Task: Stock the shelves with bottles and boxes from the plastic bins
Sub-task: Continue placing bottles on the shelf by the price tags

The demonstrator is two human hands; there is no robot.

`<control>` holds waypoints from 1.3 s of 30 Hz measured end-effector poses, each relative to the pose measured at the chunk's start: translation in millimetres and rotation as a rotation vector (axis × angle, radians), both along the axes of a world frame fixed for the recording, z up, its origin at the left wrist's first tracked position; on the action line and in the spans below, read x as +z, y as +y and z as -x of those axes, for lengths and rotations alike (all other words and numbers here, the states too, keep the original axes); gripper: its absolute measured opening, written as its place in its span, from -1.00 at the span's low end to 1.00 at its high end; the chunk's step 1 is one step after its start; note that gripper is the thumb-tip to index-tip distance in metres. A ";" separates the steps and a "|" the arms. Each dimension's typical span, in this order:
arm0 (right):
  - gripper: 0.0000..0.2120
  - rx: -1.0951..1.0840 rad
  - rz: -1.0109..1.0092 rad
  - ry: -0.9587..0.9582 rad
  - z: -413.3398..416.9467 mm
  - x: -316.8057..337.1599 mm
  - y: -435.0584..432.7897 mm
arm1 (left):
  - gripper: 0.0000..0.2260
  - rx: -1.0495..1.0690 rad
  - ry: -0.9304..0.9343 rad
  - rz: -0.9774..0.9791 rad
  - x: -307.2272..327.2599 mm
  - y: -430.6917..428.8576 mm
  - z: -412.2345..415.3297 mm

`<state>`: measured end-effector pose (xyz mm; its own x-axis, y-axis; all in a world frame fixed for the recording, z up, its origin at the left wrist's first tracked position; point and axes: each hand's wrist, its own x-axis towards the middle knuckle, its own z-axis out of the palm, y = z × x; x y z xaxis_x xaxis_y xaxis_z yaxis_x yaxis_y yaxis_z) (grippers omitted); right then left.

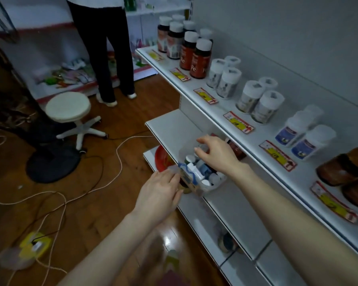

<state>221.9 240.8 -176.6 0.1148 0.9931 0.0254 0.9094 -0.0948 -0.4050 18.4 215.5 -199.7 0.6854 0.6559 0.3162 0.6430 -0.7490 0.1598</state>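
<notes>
Clear plastic bin (184,151) sits mid-frame on middle shelf (232,205); left hand (160,196) grips its near corner, right hand (215,153) curls narrow over bottles (204,169) inside, hold unconfirmed; best steady bin and lift one bottle straight up.

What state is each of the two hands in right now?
Left hand: grips the near corner of the plastic bin.
Right hand: curled over the bottles in the bin; grip cannot be told.
</notes>
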 end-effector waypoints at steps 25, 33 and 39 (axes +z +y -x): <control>-0.68 -0.800 0.241 0.263 -9.6 -159.6 49.6 | -0.59 -0.424 0.131 0.330 -166.5 231.1 -75.3; -0.62 -0.689 0.357 0.279 -32.8 -222.2 66.4 | -0.54 -0.395 0.084 0.373 -231.6 248.6 -105.0; -0.76 -0.483 0.586 0.358 -52.9 -246.5 95.0 | -0.49 -0.452 0.061 0.335 -248.9 252.8 -102.7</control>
<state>274.8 335.8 -423.1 0.4337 0.6735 -0.5986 0.5405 -0.7260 -0.4252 121.1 468.3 -448.6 0.9321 0.3504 0.0920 0.2856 -0.8669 0.4086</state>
